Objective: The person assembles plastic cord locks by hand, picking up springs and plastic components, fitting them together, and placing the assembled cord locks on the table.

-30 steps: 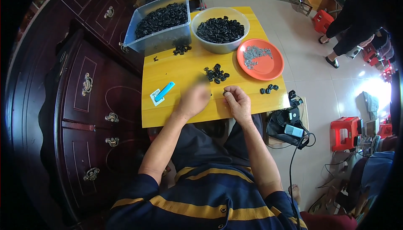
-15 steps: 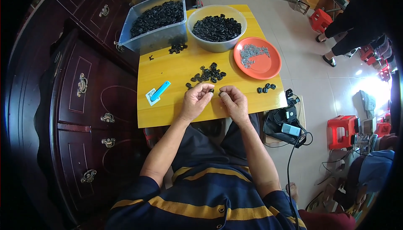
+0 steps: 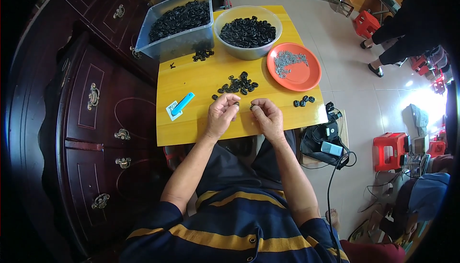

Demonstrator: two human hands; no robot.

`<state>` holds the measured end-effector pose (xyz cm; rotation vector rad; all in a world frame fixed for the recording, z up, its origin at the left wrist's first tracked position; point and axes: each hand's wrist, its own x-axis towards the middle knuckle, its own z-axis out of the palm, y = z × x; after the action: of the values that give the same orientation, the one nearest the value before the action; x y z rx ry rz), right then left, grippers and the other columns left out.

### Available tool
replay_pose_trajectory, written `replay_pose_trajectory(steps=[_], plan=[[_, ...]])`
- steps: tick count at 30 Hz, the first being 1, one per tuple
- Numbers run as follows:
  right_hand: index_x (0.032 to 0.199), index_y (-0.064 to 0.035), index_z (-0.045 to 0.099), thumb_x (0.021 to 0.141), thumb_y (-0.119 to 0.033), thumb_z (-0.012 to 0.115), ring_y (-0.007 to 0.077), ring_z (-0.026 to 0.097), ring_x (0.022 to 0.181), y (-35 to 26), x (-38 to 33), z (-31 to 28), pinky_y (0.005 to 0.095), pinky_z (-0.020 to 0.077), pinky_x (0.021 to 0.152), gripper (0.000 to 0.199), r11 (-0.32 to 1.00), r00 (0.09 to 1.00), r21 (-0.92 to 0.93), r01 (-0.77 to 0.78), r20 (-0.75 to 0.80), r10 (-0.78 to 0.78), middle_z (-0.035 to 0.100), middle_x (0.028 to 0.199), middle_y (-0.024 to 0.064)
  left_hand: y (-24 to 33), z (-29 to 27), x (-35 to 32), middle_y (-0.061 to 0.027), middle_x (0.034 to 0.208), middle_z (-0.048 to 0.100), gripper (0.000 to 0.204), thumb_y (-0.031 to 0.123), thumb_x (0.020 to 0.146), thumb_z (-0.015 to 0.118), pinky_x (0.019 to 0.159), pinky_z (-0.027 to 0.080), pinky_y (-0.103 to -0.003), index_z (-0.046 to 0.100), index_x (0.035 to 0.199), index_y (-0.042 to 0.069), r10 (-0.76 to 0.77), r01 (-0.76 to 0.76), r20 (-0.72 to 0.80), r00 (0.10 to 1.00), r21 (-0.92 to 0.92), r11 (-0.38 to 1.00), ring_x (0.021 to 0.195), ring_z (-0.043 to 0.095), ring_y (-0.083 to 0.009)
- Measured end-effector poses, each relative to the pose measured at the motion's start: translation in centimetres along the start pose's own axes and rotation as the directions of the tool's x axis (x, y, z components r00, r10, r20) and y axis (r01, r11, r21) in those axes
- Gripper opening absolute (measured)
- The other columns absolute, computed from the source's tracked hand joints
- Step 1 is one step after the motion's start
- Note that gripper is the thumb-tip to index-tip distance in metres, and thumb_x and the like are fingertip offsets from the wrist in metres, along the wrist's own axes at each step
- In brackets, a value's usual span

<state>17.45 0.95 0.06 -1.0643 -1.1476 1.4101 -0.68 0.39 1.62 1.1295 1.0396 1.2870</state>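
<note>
Above the near part of the yellow table (image 3: 191,131), my left hand (image 3: 221,117) pinches a small black oval piece (image 3: 236,104) between thumb and fingertips. A short gap to its right, my right hand (image 3: 267,119) is also closed in a pinch, on a tiny dark piece (image 3: 251,106) mostly hidden by the fingertips. Just beyond both hands lies a loose pile of black oval pieces (image 3: 243,84) with holes in them. Several similar pieces (image 3: 303,101) sit together near the table's right edge, beyond my right hand.
An orange plate (image 3: 311,78) holds small grey metal-looking bits. Behind stand a round translucent bowl (image 3: 247,52) and a clear plastic bin (image 3: 179,52), both filled with black pieces. A blue-handled tool (image 3: 183,104) lies left. Dark drawers (image 3: 84,102) flank the table; a black bag (image 3: 314,140) sits right.
My left hand has shifted slightly left with its black piece, widening the gap between the hands. My right hand stays almost where it was.
</note>
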Motion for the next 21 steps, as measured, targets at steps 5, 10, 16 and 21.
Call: replay_pose_trajectory(steps=[5, 10, 16, 21], plan=[[0.11, -0.0001, 0.063, 0.098, -0.007, 0.062, 0.0057, 0.06, 0.08, -0.2, 0.0, 0.0, 0.0217, 0.0513, 0.073, 0.014, 0.999, 1.0, -0.035, -0.004, -0.001, 0.004, 0.066, 0.095, -0.0005, 0.1, -0.3, 0.2, 0.0015, 0.083, 0.062, 0.015, 0.002, 0.094, 0.061, 0.059, 0.046, -0.02, 0.063, 0.109, 0.003, 0.039, -0.039, 0.011, 0.999, 0.014, 0.999, 0.063, 0.055, -0.0041], [0.11, -0.0001, 0.063, 0.098, -0.008, 0.062, 0.0052, 0.06, 0.078, -0.1, -0.1, 0.0, 0.0211, 0.0504, 0.071, 0.014, 1.0, 1.0, -0.002, -0.002, 0.004, 0.002, 0.065, 0.095, -0.0006, 1.0, 0.5, 0.1, 0.0017, 0.08, 0.063, 0.013, 0.007, 0.097, 0.062, 0.061, 0.047, -0.02, 0.065, 0.109, 0.002, 0.025, -0.026, -0.039, 0.999, -0.01, 1.0, 0.067, 0.056, -0.0034], [0.109, -0.0002, 0.063, 0.098, -0.008, 0.062, 0.0042, 0.059, 0.078, 0.0, 0.0, 0.1, 0.0207, 0.0502, 0.07, 0.013, 0.999, 1.0, -0.047, 0.024, 0.015, -0.023, 0.064, 0.093, -0.0017, -0.1, -1.1, 0.5, 0.0022, 0.081, 0.064, 0.014, 0.012, 0.098, 0.063, 0.064, 0.05, -0.02, 0.067, 0.11, 0.005, -0.022, 0.006, 0.073, 0.997, 0.21, 0.978, 0.071, 0.059, -0.0041], [0.108, -0.0001, 0.063, 0.098, -0.007, 0.062, 0.0039, 0.059, 0.076, 0.1, -0.1, 0.2, 0.0205, 0.0501, 0.069, 0.012, 0.996, 0.999, -0.083, 0.035, 0.017, -0.034, 0.064, 0.09, -0.002, -0.5, -0.7, 0.5, 0.0019, 0.082, 0.063, 0.015, 0.015, 0.099, 0.064, 0.062, 0.05, -0.021, 0.064, 0.111, 0.006, -0.046, 0.043, 0.032, 0.998, 0.093, 0.995, 0.068, 0.059, -0.0045]])
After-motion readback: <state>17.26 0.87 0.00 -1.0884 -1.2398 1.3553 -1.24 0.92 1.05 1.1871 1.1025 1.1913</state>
